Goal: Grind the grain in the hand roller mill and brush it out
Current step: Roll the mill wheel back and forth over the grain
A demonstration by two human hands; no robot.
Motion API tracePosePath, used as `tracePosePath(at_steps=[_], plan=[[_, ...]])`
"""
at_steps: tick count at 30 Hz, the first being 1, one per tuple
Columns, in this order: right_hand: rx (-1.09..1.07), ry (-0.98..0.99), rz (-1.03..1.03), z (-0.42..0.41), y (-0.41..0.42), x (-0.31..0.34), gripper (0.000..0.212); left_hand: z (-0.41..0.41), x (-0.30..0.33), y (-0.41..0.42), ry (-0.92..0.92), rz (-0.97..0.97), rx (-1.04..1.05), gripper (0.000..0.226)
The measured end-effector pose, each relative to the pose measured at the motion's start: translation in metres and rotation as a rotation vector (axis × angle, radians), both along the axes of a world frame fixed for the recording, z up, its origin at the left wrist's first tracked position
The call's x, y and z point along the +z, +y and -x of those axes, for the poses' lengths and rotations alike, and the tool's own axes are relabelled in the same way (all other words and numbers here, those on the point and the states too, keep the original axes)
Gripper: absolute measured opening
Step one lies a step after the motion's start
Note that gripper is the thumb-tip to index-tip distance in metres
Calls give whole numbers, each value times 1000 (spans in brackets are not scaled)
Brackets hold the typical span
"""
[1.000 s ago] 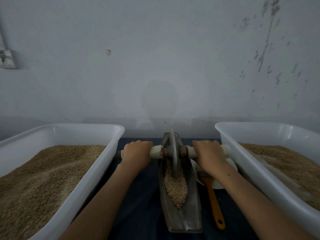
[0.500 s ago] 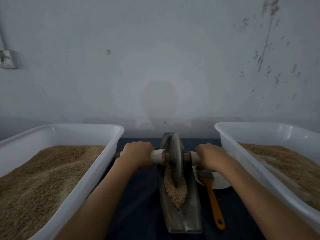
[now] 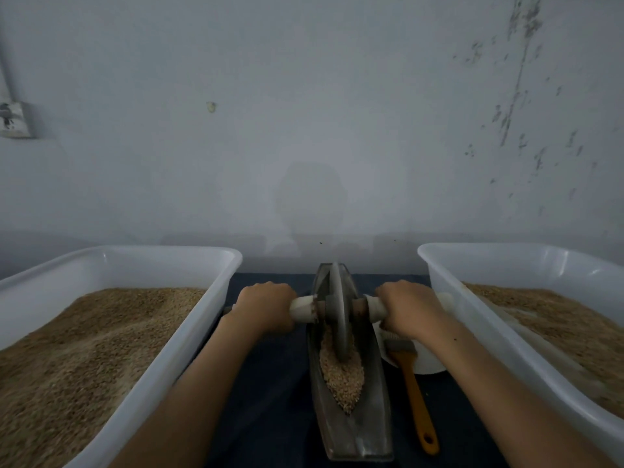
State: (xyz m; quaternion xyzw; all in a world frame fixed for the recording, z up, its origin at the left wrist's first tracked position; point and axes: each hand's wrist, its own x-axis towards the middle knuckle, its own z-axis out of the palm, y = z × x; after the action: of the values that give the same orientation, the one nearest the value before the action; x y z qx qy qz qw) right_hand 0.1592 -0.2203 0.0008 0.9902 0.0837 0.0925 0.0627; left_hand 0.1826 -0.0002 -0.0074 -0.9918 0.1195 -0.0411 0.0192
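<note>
A boat-shaped metal trough (image 3: 366, 430) lies lengthwise on the dark cloth, and a heap of grain (image 3: 342, 376) fills its middle. A metal grinding wheel (image 3: 338, 315) stands upright in the trough with its lower rim in the grain. A pale wooden axle (image 3: 302, 309) runs through the wheel. My left hand (image 3: 265, 307) grips the axle's left handle and my right hand (image 3: 407, 309) grips the right one. A brush with an orange handle (image 3: 417, 396) lies to the right of the trough, its head partly hidden under my right wrist.
Two white plastic tubs of grain flank the mill, the left tub (image 3: 189, 346) and the right tub (image 3: 472, 319) close to my forearms. A white dish (image 3: 430, 361) sits under the brush. A grey wall (image 3: 304, 130) rises just behind the trough.
The wheel has rolled from the far end of the trough toward me into the grain, and both hands have come back with the axle.
</note>
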Motion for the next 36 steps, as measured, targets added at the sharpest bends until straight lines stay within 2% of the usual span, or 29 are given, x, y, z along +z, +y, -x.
tracePosePath(at_steps=[2, 4, 5, 7, 10, 11, 14, 18, 21, 23, 26, 28, 31, 34, 36], plan=[[-16, 172, 5, 4, -1, 10, 18, 2, 7, 1, 189, 36, 1, 27], [-36, 297, 10, 7, 0, 16, 24, 4, 10, 1, 364, 100, -15, 15], [-48, 338, 16, 7, 0, 17, 27, 4, 11, 1, 421, 125, -20, 9], [-68, 373, 19, 8, 0, 18, 28, 4, 12, 1, 431, 129, -23, 11], [-61, 333, -21, 5, -1, 15, 22, 6, 12, -3, 262, 36, -1, 9], [-57, 297, -28, 3, -1, 12, 18, 6, 11, -4, 182, 1, 12, 17], [-46, 74, -64, -3, 0, -1, 6, 6, 4, -7, -56, -28, 38, 30], [-2, -289, -113, -10, -3, -25, 22, 5, -5, -11, -309, 14, 36, 20], [12, -328, -110, -12, -5, -29, 21, 5, -8, -11, -362, 25, 36, 18], [7, -256, -104, -11, -4, -23, 19, 4, -7, -11, -308, -10, 36, 21], [-28, 8, -73, -5, -2, -5, 9, 4, 1, -8, -113, -57, 22, 30], [-50, 203, -37, 1, -1, 8, 17, 6, 7, -7, 45, -63, 24, 32], [-90, 386, 16, 7, -1, 17, 31, 7, 11, -5, 244, -30, 10, 14], [-124, 445, 34, 7, 0, 17, 32, 7, 11, -5, 267, -20, 3, 9], [-114, 407, 6, 5, 1, 15, 28, 6, 11, -6, 215, -42, 5, 17]])
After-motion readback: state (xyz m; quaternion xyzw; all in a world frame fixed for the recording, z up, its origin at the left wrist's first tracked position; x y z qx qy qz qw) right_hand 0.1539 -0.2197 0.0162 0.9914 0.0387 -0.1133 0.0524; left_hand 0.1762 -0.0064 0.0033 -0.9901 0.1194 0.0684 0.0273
